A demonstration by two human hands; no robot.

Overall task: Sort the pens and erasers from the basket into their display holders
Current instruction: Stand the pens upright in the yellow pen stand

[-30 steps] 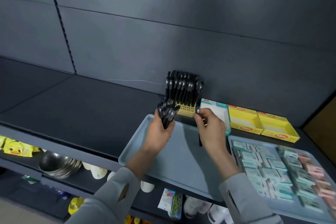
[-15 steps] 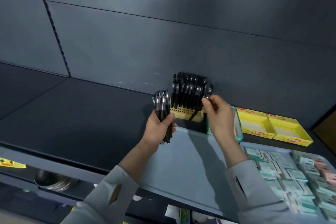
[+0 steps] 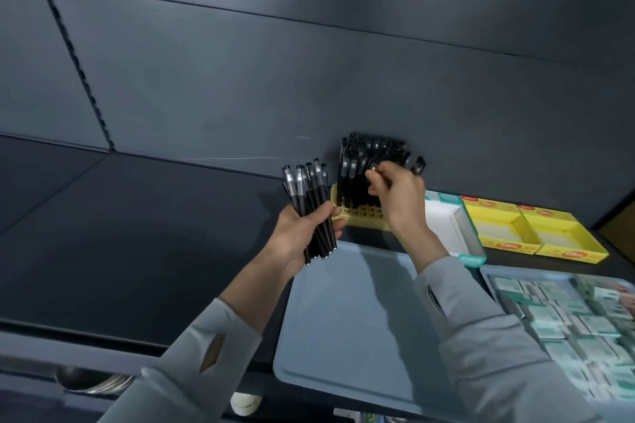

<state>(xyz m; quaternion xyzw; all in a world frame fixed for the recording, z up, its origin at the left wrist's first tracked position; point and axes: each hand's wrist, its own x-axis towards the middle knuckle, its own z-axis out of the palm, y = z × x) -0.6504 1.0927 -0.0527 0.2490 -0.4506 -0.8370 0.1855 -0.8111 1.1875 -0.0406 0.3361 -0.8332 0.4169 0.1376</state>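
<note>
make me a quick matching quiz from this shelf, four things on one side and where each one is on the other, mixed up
Things:
1 pen bundle
2 yellow holder
3 erasers
4 white box

Places:
a in the tray at the far right
b gripped in the left hand
c between the holder and the yellow boxes
d against the back wall, where the right hand pinches a pen

Pairs: 1-b, 2-d, 3-a, 4-c
</note>
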